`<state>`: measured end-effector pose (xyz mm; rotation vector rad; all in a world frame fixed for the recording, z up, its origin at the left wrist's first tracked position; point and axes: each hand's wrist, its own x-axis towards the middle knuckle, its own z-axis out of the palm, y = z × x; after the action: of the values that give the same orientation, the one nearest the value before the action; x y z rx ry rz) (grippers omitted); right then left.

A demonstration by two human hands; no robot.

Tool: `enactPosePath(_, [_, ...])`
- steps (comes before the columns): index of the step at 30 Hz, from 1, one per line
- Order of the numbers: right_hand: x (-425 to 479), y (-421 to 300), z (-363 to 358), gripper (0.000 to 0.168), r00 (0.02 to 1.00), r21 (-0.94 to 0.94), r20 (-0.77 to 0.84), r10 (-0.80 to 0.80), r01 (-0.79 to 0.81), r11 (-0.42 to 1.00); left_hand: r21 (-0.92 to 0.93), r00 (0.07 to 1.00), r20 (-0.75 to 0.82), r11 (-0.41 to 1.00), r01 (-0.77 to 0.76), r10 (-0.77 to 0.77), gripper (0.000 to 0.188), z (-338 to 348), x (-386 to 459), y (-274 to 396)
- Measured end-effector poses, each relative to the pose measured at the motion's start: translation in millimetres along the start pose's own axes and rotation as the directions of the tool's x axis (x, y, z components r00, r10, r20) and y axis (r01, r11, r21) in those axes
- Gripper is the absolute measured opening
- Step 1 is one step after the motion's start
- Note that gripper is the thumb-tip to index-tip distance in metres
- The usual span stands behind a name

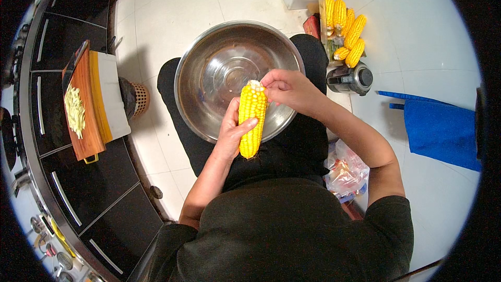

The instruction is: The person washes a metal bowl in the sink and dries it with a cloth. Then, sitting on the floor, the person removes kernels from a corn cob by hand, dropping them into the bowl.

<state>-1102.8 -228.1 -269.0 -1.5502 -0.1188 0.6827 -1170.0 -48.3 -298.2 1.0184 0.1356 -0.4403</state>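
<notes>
A husked yellow ear of corn (251, 125) stands nearly upright in my left hand (231, 127), whose thumb lies across its front. The pale stalk end points away from me, towards the bowl. My right hand (282, 91) touches the kernels near that end with its fingertips; whether it pinches a kernel cannot be told. Beneath both hands a large stainless steel bowl (203, 62) rests on my lap between my knees, with a few tiny bits inside. Several more husked ears of corn (354, 31) lie at the upper right, beside my right knee.
At the left, a wooden cutting board (92, 125) bearing pale cut strips (75, 111) sits near black cabinets. A woven basket (141, 100) stands beside it. To the right are a black-lidded appliance (352, 78), a plastic bag (346, 172) and a hanging blue cloth (440, 129).
</notes>
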Motion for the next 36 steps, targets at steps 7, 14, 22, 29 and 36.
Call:
enactPosePath(7, [5, 3, -5, 0.017, 0.972, -0.257, 0.006, -0.235, 0.228, 0.939, 0.040, 1.000, 0.006, 0.999, 0.013, -0.014, 0.050, -1, -1, 1])
enactPosePath(14, [9, -8, -4, 0.021, 0.993, -0.176, 0.112, -0.042, 0.062, 0.982, 0.072, 1.000, -0.005, 0.997, -0.012, 0.013, 0.047, -2, -2, 0])
enactPosePath(22, [18, -8, -5, 0.015, 0.974, -0.337, 0.226, 0.001, 0.077, 0.938, 0.183, 0.999, -0.006, 0.982, -0.038, 0.040, 0.045, -8, -2, -5])
enactPosePath(29, [23, 14, -5, 0.021, 0.987, -0.170, 0.128, -0.100, 0.121, 0.978, 0.005, 0.999, -0.036, 1.000, 0.021, -0.021, 0.045, -11, -1, -6])
enactPosePath(36, [17, 0, 6, 0.031, 0.980, 0.058, 0.103, -0.168, 0.163, 0.985, -0.256, 0.994, 0.076, 0.962, 0.097, -0.080, 0.050, -15, 1, -5])
